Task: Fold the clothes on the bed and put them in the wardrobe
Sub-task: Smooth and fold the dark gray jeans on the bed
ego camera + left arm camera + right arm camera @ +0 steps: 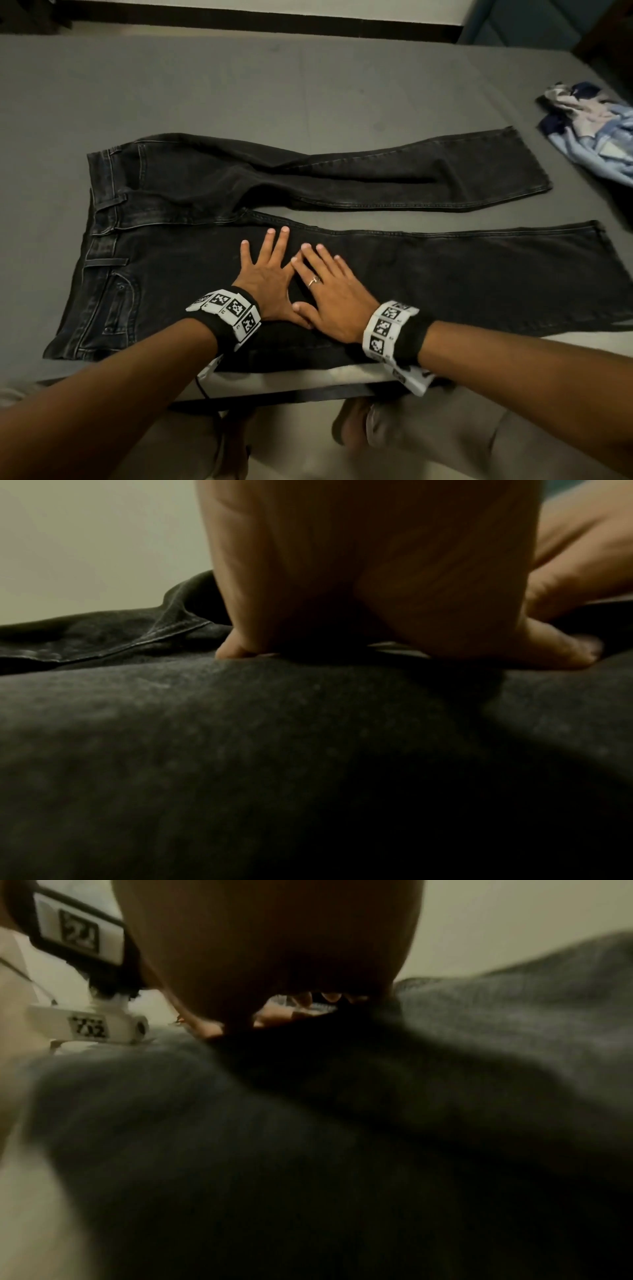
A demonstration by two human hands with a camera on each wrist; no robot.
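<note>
Fingers (274, 240) of both hands lie straight and spread, flat on the nearer leg of a pair of black jeans (191, 192). Neither hand curls round or pinches anything. The left hand (265, 274) and the right hand (329, 294) sit side by side and overlap at the thumbs and index fingers. A ring (313, 281) shows on one finger of the right hand. From the left wrist view the palm (359, 574) stands over the dark denim (240, 750) with a fingertip pressed into it, and a stitched seam runs off to the left.

The jeans lie spread open on a grey bed (239, 85), waistband to the left and both legs running to the right, the near leg close to the bed's front edge. A crumpled blue and white garment (592, 137) lies well apart at the right side of the bed. Behind the bed runs a dark band along the base of a pale wall. Beige floor shows below the bed's edge.

Both wrists carry black bands (226, 313) with white blocks of square black-and-white code patterns. In the right wrist view one white tag (78, 932) reads "24"; the smaller tag below it is too blurred to read.
</note>
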